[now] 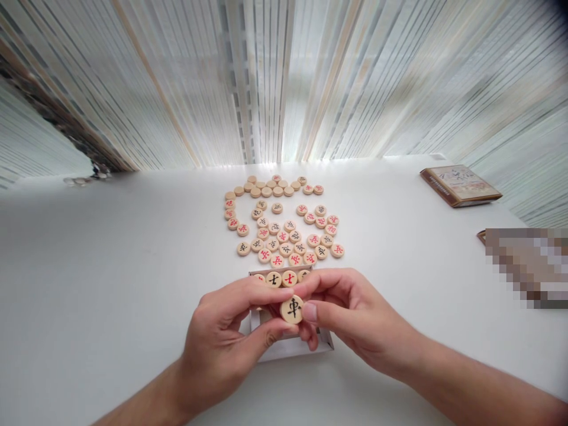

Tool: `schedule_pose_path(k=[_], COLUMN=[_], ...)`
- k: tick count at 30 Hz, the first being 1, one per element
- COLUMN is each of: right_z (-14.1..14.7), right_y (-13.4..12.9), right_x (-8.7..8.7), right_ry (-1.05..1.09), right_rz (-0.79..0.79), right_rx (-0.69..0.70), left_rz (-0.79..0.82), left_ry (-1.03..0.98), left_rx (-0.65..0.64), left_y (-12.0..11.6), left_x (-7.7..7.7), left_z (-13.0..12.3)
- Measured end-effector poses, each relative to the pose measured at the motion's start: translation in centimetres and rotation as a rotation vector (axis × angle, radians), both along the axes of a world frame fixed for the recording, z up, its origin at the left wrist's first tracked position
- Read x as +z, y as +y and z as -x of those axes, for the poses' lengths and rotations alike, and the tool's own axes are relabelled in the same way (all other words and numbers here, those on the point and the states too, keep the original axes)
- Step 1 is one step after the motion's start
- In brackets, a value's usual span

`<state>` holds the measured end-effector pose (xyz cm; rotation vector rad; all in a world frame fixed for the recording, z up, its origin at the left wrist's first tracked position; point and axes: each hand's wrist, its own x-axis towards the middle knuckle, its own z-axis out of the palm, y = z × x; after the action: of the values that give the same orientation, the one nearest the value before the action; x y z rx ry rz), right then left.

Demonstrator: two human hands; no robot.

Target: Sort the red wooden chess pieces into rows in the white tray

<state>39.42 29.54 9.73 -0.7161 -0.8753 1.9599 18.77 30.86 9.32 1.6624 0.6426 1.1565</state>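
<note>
Between my two hands is a round wooden Chinese chess piece (291,309) with a black character facing up. My left hand (231,331) pinches it from the left, thumb below and index finger above. From the right, my right hand (350,313) grips the same piece with thumb and fingers. Under both hands lies a shallow white box (284,353), partly hidden by them. Along its far side sits a row of pieces, among them one with a black character (274,279) and one with a red character (290,278).
Beyond the box, many loose chess pieces (285,248) with red or black characters spread over the white table (133,266). Several blank-topped pieces (266,191) lie farther back. A brown patterned box (464,183) stands at the right, near a pixelated item (528,266). A striped curtain (266,77) hangs behind.
</note>
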Motion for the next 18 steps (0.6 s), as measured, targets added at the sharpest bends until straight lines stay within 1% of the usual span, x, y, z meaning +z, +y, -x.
schedule_pose_path(k=[6, 9, 12, 15, 18], right_z=[-0.20, -0.24, -0.17, -0.09, -0.09], right_y=[0.07, 0.14, 0.10, -0.04, -0.13], right_x=[0.02, 0.08, 0.16, 0.23, 0.22], right_ry=[-0.015, -0.070, -0.182, -0.336, -0.461], right_rz=[-0.004, -0.048, -0.144, -0.299, -0.452], right_rx=[-0.012, -0.040, -0.109, -0.205, -0.249], left_rz=[0.018, 0.013, 0.009, -0.004, -0.029], left_ry=[0.028, 0.060, 0.079, 0.097, 0.126], left_rx=[0.015, 0.037, 0.061, 0.112, 0.161], left_y=[-0.09, -0.20, -0.30, -0.35, -0.42], left_x=[-0.28, -0.54, -0.77, -0.92, -0.91], left_z=[0.28, 0.47, 0.45, 0.24, 0.07])
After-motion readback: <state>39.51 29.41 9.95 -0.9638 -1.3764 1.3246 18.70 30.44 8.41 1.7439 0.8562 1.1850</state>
